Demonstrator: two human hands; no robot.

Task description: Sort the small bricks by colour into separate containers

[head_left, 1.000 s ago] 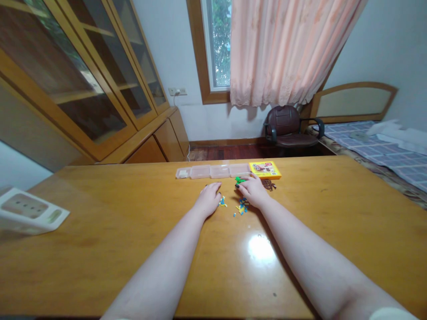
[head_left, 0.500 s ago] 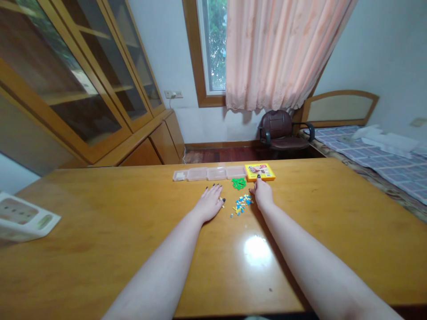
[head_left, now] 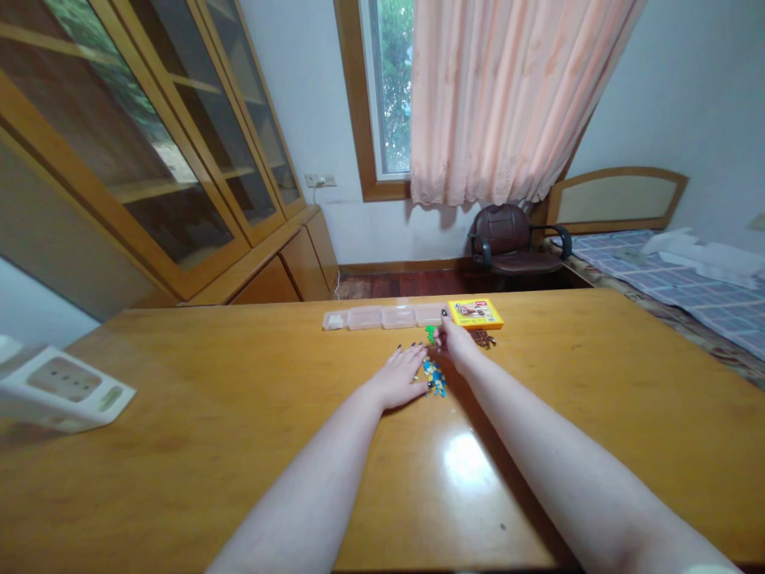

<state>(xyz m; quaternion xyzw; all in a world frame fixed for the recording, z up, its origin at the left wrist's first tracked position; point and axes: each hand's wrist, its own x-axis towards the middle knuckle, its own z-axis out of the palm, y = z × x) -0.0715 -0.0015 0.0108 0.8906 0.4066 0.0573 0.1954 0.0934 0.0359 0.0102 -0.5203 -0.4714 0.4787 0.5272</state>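
My left hand [head_left: 400, 378] lies palm down on the table with its fingers spread. Its thumb reaches over the edge of a loose pile of small blue, yellow and whitish pieces [head_left: 436, 373]. Just beyond them, my right hand [head_left: 459, 344] hovers at some small green pieces [head_left: 430, 333] and partly covers them. Its index finger stretches forward and the other fingers curl under; whether a small piece is among them is hidden. Brown pieces [head_left: 484, 340] lie right of this hand. Behind it stands a flat yellow box [head_left: 478, 313] with a printed picture.
A row of shallow clear plastic trays [head_left: 366, 319] runs left from the yellow box along the far part of the wooden table [head_left: 239, 414]. A white box [head_left: 72, 388] stands at the left. Past the far edge are an office chair [head_left: 507, 237] and a bed [head_left: 681, 259].
My right hand has moved left from in front of the yellow box to the green pieces, uncovering the brown ones. My left hand has come closer to the blue and yellow pile.
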